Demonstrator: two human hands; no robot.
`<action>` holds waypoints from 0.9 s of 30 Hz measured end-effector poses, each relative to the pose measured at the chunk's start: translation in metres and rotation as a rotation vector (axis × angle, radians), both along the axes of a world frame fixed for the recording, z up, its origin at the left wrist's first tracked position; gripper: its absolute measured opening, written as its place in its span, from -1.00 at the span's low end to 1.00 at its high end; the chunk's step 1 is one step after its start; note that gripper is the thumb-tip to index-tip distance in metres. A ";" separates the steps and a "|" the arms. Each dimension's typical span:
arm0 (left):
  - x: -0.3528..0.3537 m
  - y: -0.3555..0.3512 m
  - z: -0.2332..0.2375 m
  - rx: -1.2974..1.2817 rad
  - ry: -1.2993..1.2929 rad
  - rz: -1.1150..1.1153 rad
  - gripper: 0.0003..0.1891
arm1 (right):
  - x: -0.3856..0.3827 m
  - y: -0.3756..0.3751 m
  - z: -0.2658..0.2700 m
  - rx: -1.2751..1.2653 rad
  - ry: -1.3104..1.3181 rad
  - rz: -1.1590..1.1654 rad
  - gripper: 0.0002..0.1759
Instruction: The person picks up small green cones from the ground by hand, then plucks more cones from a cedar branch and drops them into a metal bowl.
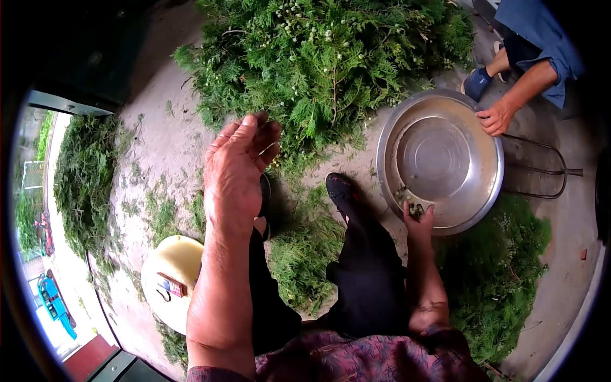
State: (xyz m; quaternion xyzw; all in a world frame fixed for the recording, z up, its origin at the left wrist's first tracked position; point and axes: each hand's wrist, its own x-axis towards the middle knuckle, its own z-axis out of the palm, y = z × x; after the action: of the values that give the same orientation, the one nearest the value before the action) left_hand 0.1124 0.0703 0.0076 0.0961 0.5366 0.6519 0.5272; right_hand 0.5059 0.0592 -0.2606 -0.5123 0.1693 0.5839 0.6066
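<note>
My left hand (pixel 238 172) is raised over the ground in front of me, its fingers loosely bent and apart, with nothing visible in them. At the near rim of a wide metal basin (pixel 389 137), my right hand (pixel 420 230) holds a few small green cones (pixel 415 210) in its cupped fingers. A few more small pieces show against the basin wall just beyond the fingertips. Beyond my feet lies a big heap of green conifer branches (pixel 331 63) dotted with pale cones.
Another person's hand (pixel 498 118) grips the basin's far right rim. A metal-framed stand (pixel 560 169) juts out beside it. Stripped sprigs (pixel 496 280) lie at right and between my feet. On my left are a yellow round stool (pixel 184 251) and another green pile (pixel 83 178).
</note>
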 end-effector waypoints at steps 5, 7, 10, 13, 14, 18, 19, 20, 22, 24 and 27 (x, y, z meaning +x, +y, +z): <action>0.002 0.001 0.002 -0.022 -0.019 0.013 -0.80 | 0.009 0.004 -0.008 0.181 -0.340 0.228 -0.42; 0.001 0.001 0.004 -0.028 -0.021 0.022 -0.78 | 0.011 0.018 0.005 0.148 -0.207 0.134 -0.42; -0.002 -0.002 0.008 -0.075 0.009 0.019 -0.77 | -0.001 0.049 0.010 -0.072 -0.293 0.077 -0.56; -0.004 -0.007 0.010 -0.067 -0.029 0.003 -0.78 | -0.029 0.079 0.005 0.000 -0.439 0.270 -0.68; -0.005 -0.009 0.010 -0.063 -0.038 -0.007 -0.78 | -0.057 0.090 0.019 0.047 -0.517 0.354 -0.71; -0.003 -0.014 0.012 -0.135 -0.042 -0.006 -0.76 | -0.152 0.138 0.043 0.228 -0.481 0.811 -0.70; -0.002 -0.015 0.009 -0.108 -0.031 -0.008 -0.75 | -0.169 0.154 0.031 0.292 -0.406 0.877 -0.64; -0.003 -0.014 0.010 -0.122 -0.032 -0.030 -0.73 | -0.191 0.168 0.041 0.296 -0.391 0.939 -0.57; -0.002 -0.013 0.012 -0.111 -0.036 -0.036 -0.73 | -0.223 0.193 0.038 0.343 -0.356 0.955 -0.53; -0.005 -0.015 0.013 -0.124 -0.060 -0.037 -0.73 | -0.246 0.220 0.020 0.313 -0.382 0.951 -0.45; -0.009 -0.015 0.014 -0.107 -0.064 -0.035 -0.75 | -0.266 0.237 0.003 0.335 -0.339 0.883 -0.28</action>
State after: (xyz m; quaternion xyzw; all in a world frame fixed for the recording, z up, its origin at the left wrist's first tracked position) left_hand 0.1037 0.0552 0.0218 0.0564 0.5518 0.6158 0.5596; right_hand 0.2398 0.2966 -0.2575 -0.5182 -0.2608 0.7127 0.3944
